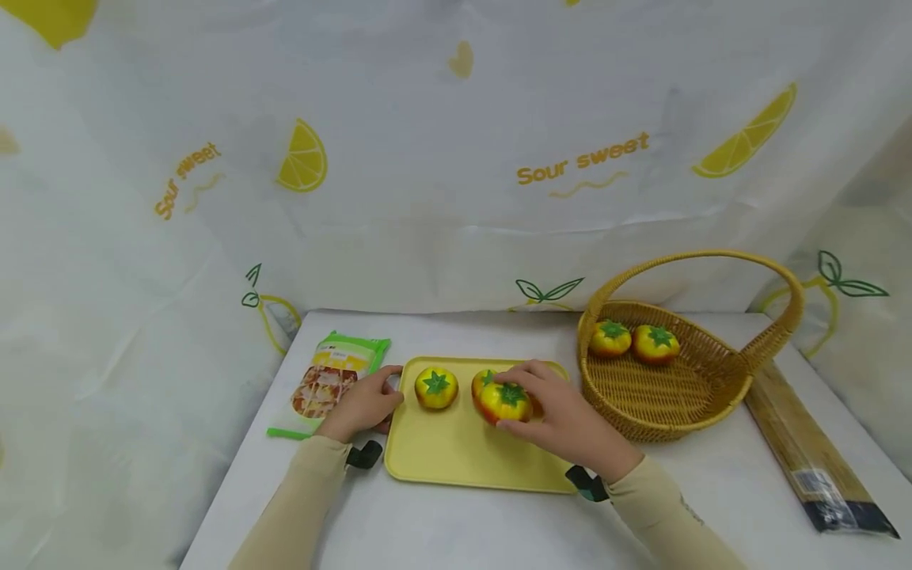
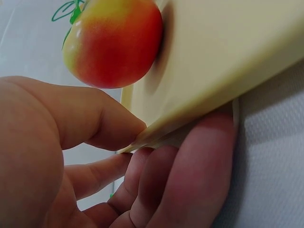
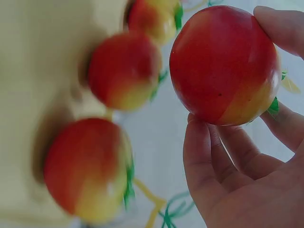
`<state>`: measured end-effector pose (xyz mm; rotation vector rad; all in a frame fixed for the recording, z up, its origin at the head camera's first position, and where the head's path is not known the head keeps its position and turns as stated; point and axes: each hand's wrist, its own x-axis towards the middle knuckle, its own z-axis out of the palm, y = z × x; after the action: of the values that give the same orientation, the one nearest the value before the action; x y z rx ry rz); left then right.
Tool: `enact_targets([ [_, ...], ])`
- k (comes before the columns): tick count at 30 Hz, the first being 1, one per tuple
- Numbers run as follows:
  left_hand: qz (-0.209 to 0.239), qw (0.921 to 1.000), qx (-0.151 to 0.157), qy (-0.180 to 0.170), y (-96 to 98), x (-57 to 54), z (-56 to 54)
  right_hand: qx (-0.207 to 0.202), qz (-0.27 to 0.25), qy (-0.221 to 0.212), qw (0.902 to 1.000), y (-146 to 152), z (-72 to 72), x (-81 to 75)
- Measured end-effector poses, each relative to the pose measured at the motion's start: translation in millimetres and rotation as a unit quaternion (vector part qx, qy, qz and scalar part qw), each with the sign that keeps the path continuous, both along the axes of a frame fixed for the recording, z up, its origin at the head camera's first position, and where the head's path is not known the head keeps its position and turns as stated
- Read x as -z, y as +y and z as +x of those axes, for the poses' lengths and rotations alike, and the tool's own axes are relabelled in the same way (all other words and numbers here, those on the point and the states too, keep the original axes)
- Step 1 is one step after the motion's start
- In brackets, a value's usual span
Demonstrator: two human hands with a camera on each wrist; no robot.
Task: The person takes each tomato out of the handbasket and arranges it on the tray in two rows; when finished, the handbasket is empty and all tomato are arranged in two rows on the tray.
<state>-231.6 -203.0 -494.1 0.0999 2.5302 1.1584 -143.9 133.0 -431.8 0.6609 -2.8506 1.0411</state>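
Note:
My left hand (image 1: 363,405) pinches the left rim of a yellow tray (image 1: 456,455), thumb above and fingers beneath in the left wrist view. My right hand (image 1: 573,427) holds a red-and-yellow tomato-like fruit (image 1: 506,402) with a green star-shaped top, raised above the tray. In the right wrist view, thumb and fingertips grip this held fruit (image 3: 221,66). On the tray, a similar fruit (image 1: 436,388) sits near the left end. Another tray fruit (image 1: 480,383) is partly hidden behind the held one. The right wrist view shows three fruits on the tray, the middle one (image 3: 124,71) blurred.
To the right stands a wicker basket (image 1: 644,431) with a tall handle and two similar fruits (image 1: 655,344) inside. A green-edged food packet (image 1: 331,378) lies left of the tray. A long brown packet (image 1: 805,443) lies right of the basket. A printed white curtain (image 1: 442,190) hangs behind.

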Motion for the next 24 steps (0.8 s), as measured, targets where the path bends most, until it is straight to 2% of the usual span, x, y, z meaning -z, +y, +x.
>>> enact_targets([
  [5, 0.000, 1.0000, -0.001, -0.003, -0.7, 0.5, -2.5, -0.033, -0.010, -0.028, 0.9990, -32.5, -6.2, 15.3],
  [10, -0.006, 1.0000, 0.001, 0.000, -1.1, -0.3, -2.3, -0.049, -0.022, -0.057, 0.9969, -57.5, -10.4, 26.5],
  [17, -0.011, 0.9999, 0.003, 0.003, 1.3, -1.0, -2.0, -0.067, -0.018, -0.078, 0.9945, -78.7, -11.5, 34.6],
  [24, -0.008, 1.0000, 0.001, 0.002, -0.2, 0.1, -1.6, -0.069, 0.002, -0.078, 0.9945, -89.9, -12.1, 42.4],
])
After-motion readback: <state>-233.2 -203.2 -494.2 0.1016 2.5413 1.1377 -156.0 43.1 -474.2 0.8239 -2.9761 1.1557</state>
